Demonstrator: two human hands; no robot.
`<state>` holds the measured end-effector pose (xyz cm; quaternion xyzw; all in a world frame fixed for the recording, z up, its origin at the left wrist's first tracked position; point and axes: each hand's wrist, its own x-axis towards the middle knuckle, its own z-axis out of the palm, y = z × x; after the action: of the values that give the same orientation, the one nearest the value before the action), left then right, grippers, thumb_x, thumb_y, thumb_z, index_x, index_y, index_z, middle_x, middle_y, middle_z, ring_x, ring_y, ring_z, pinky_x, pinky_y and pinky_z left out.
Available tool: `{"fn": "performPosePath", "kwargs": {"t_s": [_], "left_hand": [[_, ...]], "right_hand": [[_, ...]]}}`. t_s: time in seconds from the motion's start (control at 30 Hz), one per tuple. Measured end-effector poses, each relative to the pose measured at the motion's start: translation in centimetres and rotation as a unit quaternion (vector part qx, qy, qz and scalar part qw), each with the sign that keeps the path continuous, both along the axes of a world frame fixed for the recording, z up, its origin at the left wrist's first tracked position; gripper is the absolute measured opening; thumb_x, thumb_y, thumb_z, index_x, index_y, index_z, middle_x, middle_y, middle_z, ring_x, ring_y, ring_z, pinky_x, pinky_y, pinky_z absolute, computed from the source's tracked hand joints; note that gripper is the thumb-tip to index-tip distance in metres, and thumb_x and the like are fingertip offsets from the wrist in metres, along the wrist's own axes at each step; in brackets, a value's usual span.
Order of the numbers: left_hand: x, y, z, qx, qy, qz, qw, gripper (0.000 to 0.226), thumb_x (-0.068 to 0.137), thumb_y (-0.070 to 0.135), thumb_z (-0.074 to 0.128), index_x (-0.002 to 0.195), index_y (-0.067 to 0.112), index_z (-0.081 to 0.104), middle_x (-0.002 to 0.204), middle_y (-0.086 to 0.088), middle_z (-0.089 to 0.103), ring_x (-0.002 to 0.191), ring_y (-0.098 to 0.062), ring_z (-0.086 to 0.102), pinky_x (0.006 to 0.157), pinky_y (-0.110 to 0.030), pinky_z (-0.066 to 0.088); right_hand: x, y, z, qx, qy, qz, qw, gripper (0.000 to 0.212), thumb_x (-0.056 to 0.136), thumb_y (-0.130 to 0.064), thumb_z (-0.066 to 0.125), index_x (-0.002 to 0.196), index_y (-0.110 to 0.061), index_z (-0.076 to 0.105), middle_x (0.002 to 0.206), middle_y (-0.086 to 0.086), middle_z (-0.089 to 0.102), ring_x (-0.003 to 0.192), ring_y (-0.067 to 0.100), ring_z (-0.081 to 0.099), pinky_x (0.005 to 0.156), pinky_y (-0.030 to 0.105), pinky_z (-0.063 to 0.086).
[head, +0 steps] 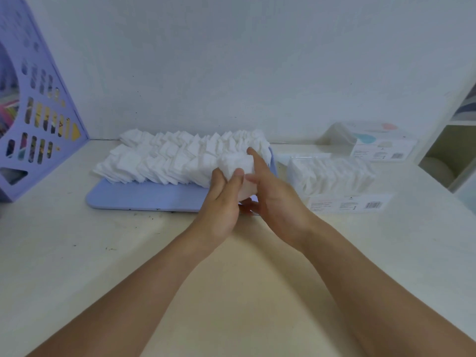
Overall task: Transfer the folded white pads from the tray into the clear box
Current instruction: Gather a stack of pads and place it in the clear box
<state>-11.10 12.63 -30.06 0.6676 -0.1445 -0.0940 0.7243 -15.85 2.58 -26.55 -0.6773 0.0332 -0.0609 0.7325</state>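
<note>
left hand (pixel 223 202) + right hand (pixel 274 199): fingers curled, squeezing a stack of pads (pixel 238 163) from both sides, likely to keep folds aligned | lifted at right end of tray (pixel 144 199) | clear box (pixel 337 181) just right, part-filled

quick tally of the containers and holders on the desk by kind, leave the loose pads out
clear box: 2, the nearer one packed with pads, the second behind it by the wall
tray: 1, blue
file rack: 1, purple
total: 4
</note>
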Motion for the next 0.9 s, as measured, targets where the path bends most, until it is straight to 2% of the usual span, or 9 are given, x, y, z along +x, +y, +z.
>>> {"fn": "performPosePath", "kwargs": {"t_s": [0.1, 0.2, 0.27, 0.43, 0.53, 0.63, 0.7, 0.8, 0.9], "left_hand": [[0.1, 0.5, 0.3, 0.03, -0.037, -0.025, 0.999, 0.019, 0.104, 0.03, 0.045, 0.112, 0.021, 0.06, 0.109, -0.007, 0.069, 0.097, -0.014, 0.065, 0.088, -0.036, 0.054], [-0.3, 1.0, 1.1, 0.051, -0.073, -0.085, 0.992, 0.024, 0.098, 0.025, 0.042, 0.108, 0.018, 0.063, 0.088, 0.003, 0.067, 0.075, -0.007, 0.059, 0.063, -0.021, 0.047], [-0.5, 0.9, 1.2, 0.057, -0.082, -0.106, 0.989, 0.016, 0.099, 0.025, 0.048, 0.107, 0.021, 0.062, 0.089, 0.01, 0.067, 0.077, -0.003, 0.061, 0.059, -0.017, 0.046], [-0.6, -1.3, 2.7, 0.026, -0.094, -0.14, 0.985, 0.035, 0.094, 0.026, 0.065, 0.126, 0.024, 0.051, 0.106, -0.001, 0.069, 0.089, -0.009, 0.066, 0.069, -0.022, 0.053], [-0.7, -4.3, 3.9, 0.083, -0.143, -0.136, 0.977, 0.033, 0.097, 0.032, 0.061, 0.129, 0.026, 0.057, 0.123, 0.005, 0.063, 0.11, -0.01, 0.059, 0.087, -0.024, 0.049], [-0.5, -7.4, 3.5, 0.333, -0.326, -0.095, 0.879, 0.063, 0.097, 0.054, 0.053, 0.151, 0.024, 0.04, 0.161, 0.004, 0.032, 0.148, -0.015, 0.026, 0.118, -0.033, 0.024], [-0.3, -9.1, 2.9, 0.444, -0.375, -0.1, 0.807, 0.081, 0.095, 0.067, 0.041, 0.159, 0.021, 0.022, 0.169, 0.003, 0.009, 0.155, -0.015, 0.004, 0.124, -0.039, 0.01], [-0.2, -11.0, 2.0, 0.52, -0.364, -0.128, 0.762, 0.093, 0.093, 0.073, 0.034, 0.16, 0.012, 0.01, 0.169, -0.005, 0.002, 0.155, -0.019, -0.002, 0.126, -0.041, 0.006], [0.0, -11.5, 1.5, 0.536, -0.37, -0.128, 0.748, 0.1, 0.092, 0.072, 0.04, 0.159, 0.008, 0.005, 0.169, -0.008, 0.003, 0.156, -0.021, -0.002, 0.126, -0.04, 0.008]], "right_hand": [[0.0, -1.3, 0.6, -0.011, -0.014, -0.025, 1.0, 0.038, 0.103, -0.029, 0.052, 0.14, -0.033, 0.054, 0.127, -0.009, 0.063, 0.118, 0.015, 0.064, 0.106, 0.036, 0.049], [-0.6, -3.3, 1.5, -0.195, -0.05, 0.022, 0.979, 0.038, 0.093, -0.027, 0.067, 0.129, -0.017, 0.063, 0.112, -0.001, 0.07, 0.103, 0.012, 0.069, 0.086, 0.025, 0.055], [-1.2, -4.7, 2.1, -0.218, -0.041, 0.054, 0.974, 0.022, 0.095, -0.018, 0.068, 0.115, -0.008, 0.07, 0.101, 0.004, 0.076, 0.092, 0.015, 0.074, 0.076, 0.027, 0.059], [-3.1, -8.8, 4.0, -0.228, -0.01, 0.039, 0.973, 0.025, 0.087, -0.01, 0.076, 0.11, 0.0, 0.072, 0.104, 0.016, 0.076, 0.098, 0.025, 0.075, 0.085, 0.035, 0.062], [-4.3, -13.7, 5.7, -0.138, 0.017, -0.077, 0.987, 0.026, 0.093, -0.016, 0.071, 0.111, 0.002, 0.069, 0.108, 0.014, 0.075, 0.092, 0.023, 0.076, 0.078, 0.029, 0.062], [-4.6, -18.3, 5.7, -0.177, 0.11, -0.235, 0.949, 0.032, 0.091, -0.031, 0.072, 0.11, -0.005, 0.07, 0.093, 0.009, 0.07, 0.071, 0.018, 0.069, 0.063, 0.025, 0.052], [-4.4, -19.6, 4.5, -0.242, 0.194, -0.233, 0.922, 0.033, 0.086, -0.039, 0.075, 0.096, -0.007, 0.07, 0.076, 0.006, 0.06, 0.06, 0.016, 0.053, 0.058, 0.026, 0.04], [-3.9, -20.1, 3.2, -0.325, 0.235, -0.223, 0.888, 0.04, 0.08, -0.042, 0.079, 0.069, -0.013, 0.053, 0.061, 0.004, 0.047, 0.05, 0.017, 0.038, 0.049, 0.026, 0.029], [-3.1, -19.7, 4.0, -0.441, 0.238, -0.204, 0.841, 0.037, 0.074, -0.04, 0.083, 0.075, -0.01, 0.06, 0.066, 0.003, 0.056, 0.052, 0.017, 0.044, 0.047, 0.026, 0.031]]}}
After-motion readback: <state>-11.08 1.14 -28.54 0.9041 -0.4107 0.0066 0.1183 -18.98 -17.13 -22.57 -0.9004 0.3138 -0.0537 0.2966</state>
